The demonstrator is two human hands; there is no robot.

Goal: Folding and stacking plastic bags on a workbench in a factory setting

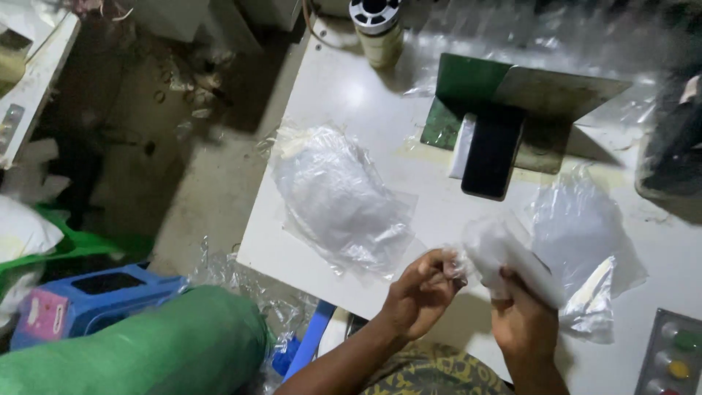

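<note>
My left hand (420,289) pinches the edge of a clear plastic bag (504,252) over the near edge of the white table (344,102). My right hand (523,322) grips the same bag from below, with a whitish folded item inside it. A pile of clear plastic bags (340,197) lies on the table to the left of my hands. More crumpled clear plastic (585,234) lies just right of my right hand.
A black phone (491,153) leans against a green stand (468,88) at the back of the table. A cylinder spool (376,29) stands at the far edge. A grey button panel (673,355) sits bottom right. On the floor left are a blue stool (88,296) and a green bundle (153,344).
</note>
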